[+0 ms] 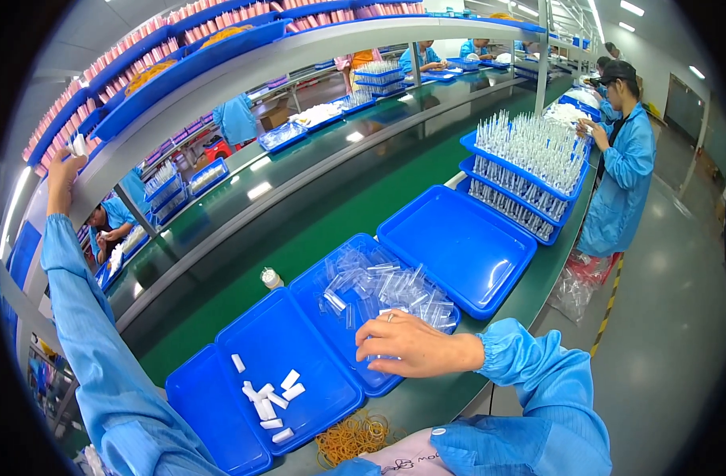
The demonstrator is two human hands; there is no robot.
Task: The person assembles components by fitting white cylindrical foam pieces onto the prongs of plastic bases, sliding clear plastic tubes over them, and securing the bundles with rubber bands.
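My left hand (64, 176) is raised at the upper left by the shelf edge, its fingers closed round a small white piece (79, 145). My right hand (411, 345) hangs over the near part of a blue tray (306, 279), its fingers curled and pressed together. Whatever lies between them is hidden. Beyond that hand, a loose heap of short clear plastic tubes (363, 278) fills much of the tray. Several short white cylinders (264, 408) lie scattered in the neighbouring blue tray (244, 333) to the left.
Rubber bands (351, 439) lie at the near edge. A small white bottle (271, 278) stands behind the trays. To the right are a bare blue tray (458, 246) and stacked trays of upright clear tubes (530, 159). A shelf (315, 44) crosses above; a co-worker (629, 159) stands far right.
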